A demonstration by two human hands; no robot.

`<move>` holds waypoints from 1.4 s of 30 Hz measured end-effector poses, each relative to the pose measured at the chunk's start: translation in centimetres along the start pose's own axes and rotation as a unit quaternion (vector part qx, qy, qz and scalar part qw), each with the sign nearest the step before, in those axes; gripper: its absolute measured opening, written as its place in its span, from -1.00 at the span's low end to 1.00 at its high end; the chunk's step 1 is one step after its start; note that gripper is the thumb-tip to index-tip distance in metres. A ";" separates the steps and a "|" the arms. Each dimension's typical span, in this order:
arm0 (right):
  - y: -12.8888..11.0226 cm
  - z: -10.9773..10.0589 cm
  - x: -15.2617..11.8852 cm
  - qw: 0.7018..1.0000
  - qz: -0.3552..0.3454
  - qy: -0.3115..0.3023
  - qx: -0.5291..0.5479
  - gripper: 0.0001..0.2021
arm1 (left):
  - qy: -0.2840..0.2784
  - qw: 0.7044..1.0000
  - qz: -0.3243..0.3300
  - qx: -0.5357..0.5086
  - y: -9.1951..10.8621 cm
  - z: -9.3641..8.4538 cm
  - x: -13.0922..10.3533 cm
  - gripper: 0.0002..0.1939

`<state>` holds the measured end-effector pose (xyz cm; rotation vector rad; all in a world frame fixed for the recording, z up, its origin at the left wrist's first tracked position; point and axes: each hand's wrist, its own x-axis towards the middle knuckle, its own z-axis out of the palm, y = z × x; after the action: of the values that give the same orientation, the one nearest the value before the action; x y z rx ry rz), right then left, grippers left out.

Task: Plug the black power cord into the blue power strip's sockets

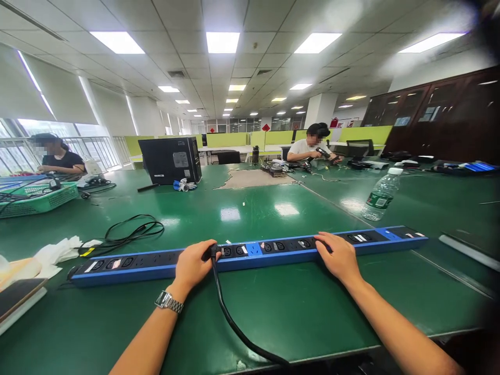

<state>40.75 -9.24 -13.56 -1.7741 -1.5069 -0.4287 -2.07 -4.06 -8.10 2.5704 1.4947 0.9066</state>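
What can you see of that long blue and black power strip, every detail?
The power strip is a long, narrow bar with a smooth blue housing, perhaps metal, and a mostly black top bearing sockets, blue sections and small pale labels. It lies flat, sockets up, across the green table, its right end farther away. The left hand holds a black plug at its top; full seating is unclear. The right hand rests over it.

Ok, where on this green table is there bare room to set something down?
Mostly bare: the middle stretch between the power strip, computer case and bottle; also nearer, between the black cord and right forearm. Crowded: the left side, with the basket, coiled cable and white tissue.
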 end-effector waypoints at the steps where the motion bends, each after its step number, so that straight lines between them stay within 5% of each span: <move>1: -0.1 -0.1 0.1 1.000 -0.002 0.002 -0.002 -0.64 | 0.005 1.000 -0.004 0.000 0.0 0.0 0.0 -0.64; 13: 0.6 0.2 1.3 0.998 -0.053 0.023 -0.033 -0.67 | 0.016 1.000 -0.013 -0.016 -0.3 0.3 -0.1 -0.64; 42: 0.6 0.2 1.3 1.000 0.008 0.002 -0.014 -0.65 | 0.022 0.999 -0.020 -0.030 -0.3 0.3 -0.2 -0.66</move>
<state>41.58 -8.17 -13.02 -1.8042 -1.4902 -0.4460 -2.25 -3.95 -8.56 2.4849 1.5006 0.9944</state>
